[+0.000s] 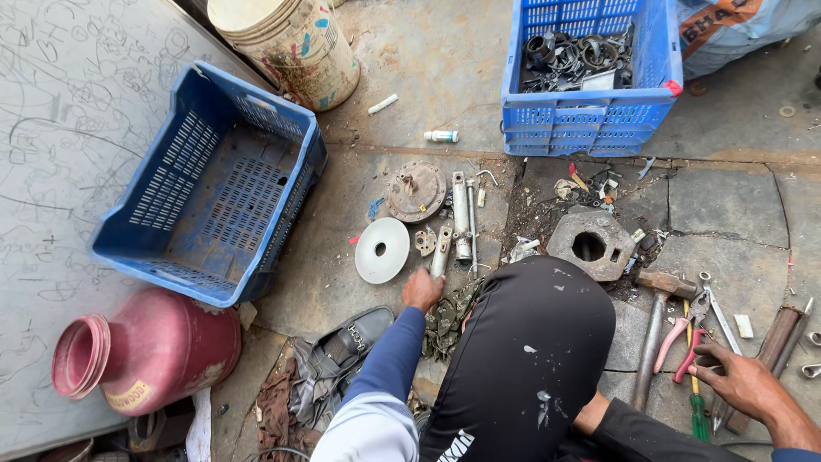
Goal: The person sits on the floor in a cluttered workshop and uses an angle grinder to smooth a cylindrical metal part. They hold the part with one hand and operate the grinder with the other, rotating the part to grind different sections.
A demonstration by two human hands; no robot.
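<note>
While the person squats over the stone floor, the left hand [422, 289] is closed round the near end of a short metal tube [441, 251], which lies just right of a white disc [382, 250] and left of two longer rods [463, 227]. A rusty round housing [416, 191] sits just beyond, w/ an empty blue crate [214, 184] at far left. The right hand [742, 382] rests at near right, fingers loosely curled on the red-handled pliers [689, 329]; can't tell if it's really gripping. A hammer [657, 321] lies just left of them, beside a hexagonal block [592, 244].
</note>
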